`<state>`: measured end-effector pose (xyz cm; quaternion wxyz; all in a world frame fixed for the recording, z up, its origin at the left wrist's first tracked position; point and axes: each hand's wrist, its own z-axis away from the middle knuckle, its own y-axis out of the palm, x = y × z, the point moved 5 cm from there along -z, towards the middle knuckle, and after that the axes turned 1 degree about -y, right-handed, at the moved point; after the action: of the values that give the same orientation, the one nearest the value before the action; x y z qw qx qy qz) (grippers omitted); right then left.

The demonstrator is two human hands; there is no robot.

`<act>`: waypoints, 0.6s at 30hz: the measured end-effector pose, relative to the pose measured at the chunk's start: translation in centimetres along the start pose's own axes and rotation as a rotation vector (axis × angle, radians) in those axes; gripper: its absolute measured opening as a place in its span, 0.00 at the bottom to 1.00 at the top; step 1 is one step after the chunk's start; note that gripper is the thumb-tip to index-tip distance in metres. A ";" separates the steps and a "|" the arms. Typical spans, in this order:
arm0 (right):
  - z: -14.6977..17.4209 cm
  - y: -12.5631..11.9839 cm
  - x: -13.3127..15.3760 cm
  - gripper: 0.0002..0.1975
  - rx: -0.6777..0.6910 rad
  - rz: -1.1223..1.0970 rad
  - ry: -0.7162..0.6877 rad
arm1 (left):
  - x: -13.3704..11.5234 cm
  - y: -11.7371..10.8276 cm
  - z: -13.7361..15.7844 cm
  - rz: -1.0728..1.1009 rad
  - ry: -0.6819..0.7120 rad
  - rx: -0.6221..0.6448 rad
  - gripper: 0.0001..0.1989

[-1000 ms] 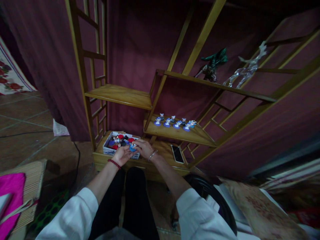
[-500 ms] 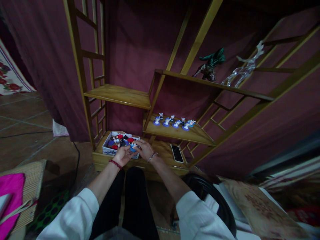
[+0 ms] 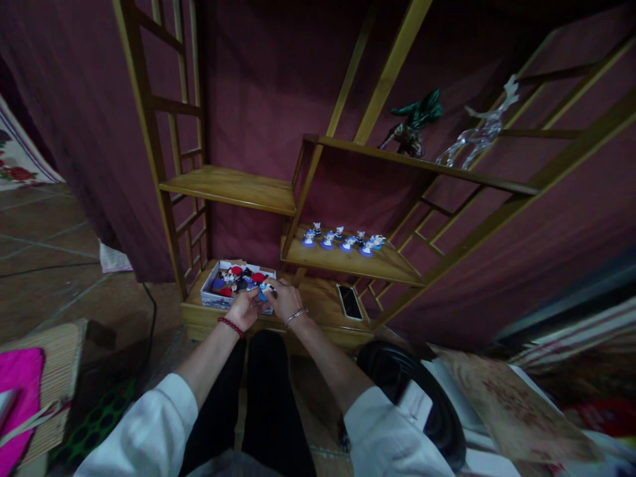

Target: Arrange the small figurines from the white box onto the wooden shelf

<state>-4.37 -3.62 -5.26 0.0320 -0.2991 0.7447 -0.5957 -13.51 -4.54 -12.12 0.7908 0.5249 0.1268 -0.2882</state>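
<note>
- Toy figure (image 3: 265, 291), with white and blue parts: held between the two hands, in front of the body; its finer details are too small to make out.
- Left hand (image 3: 244, 309): palm turned up, its fingers gripping the toy figure low down; a red bead bracelet (image 3: 230, 324) circles the wrist.
- Right hand (image 3: 285, 302): back uppermost, fingertips pinching the toy figure from the other side; a silver bangle (image 3: 297, 317) circles the wrist.
- Box (image 3: 213, 300): just beyond the left hand, open-topped, containing a jumble of red, black and purple pieces (image 3: 237, 271).
- Phone (image 3: 350, 302): lying flat, to the right of the right hand.
- Small figures (image 3: 327, 240): standing in two rows on a shelf (image 3: 358, 262), beyond and to the right of the right hand.
- Green-and-brown statue (image 3: 416, 122) and clear deer (image 3: 481, 136): farther off, above and right of the right hand.
</note>
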 end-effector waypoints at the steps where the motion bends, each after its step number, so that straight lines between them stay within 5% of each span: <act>1: 0.1 0.0 0.0 0.14 0.003 0.016 0.022 | 0.1 -0.1 -0.1 -0.007 0.003 -0.014 0.08; 9: 0.4 -0.2 0.2 0.15 0.009 0.047 0.125 | 0.6 -0.4 -0.8 -0.006 0.027 -0.029 0.07; 18: 0.3 -0.2 0.0 0.15 0.000 -0.069 -0.021 | 0.4 0.0 -0.3 0.011 0.003 -0.001 0.07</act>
<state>-4.16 -3.88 -5.16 0.0192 -0.3311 0.7336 -0.5931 -13.15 -4.38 -12.49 0.7924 0.5256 0.1252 -0.2831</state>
